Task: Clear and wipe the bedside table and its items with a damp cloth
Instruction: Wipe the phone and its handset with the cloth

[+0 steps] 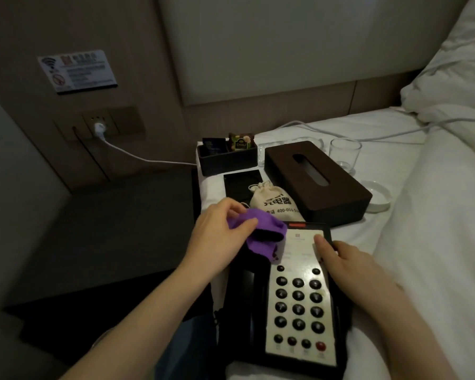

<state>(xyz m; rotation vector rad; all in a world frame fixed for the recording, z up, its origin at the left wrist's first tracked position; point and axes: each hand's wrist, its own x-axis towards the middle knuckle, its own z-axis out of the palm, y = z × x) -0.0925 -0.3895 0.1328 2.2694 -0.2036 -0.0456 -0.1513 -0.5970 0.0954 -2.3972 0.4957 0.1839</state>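
Observation:
A black desk telephone (291,303) with a pale keypad panel lies on the white bed. My left hand (220,231) pinches a purple cloth (261,234) wrapped over the top end of the handset, at the phone's upper left. My right hand (351,264) holds the phone's right edge, with the thumb pressed on the pale panel. The dark bedside table (93,242) lies to the left, in shadow. Beyond the phone on the bed lie a cream drawstring pouch (274,204), a dark tissue box (316,179), a black tray of sachets (228,157) and a black coaster holder (242,185).
Two clear glasses (343,153) and a glass ashtray (376,197) stand on the bed behind and right of the tissue box. A white cable (137,156) runs from the wall socket (99,127) to the bed. A pillow (455,78) lies at the upper right.

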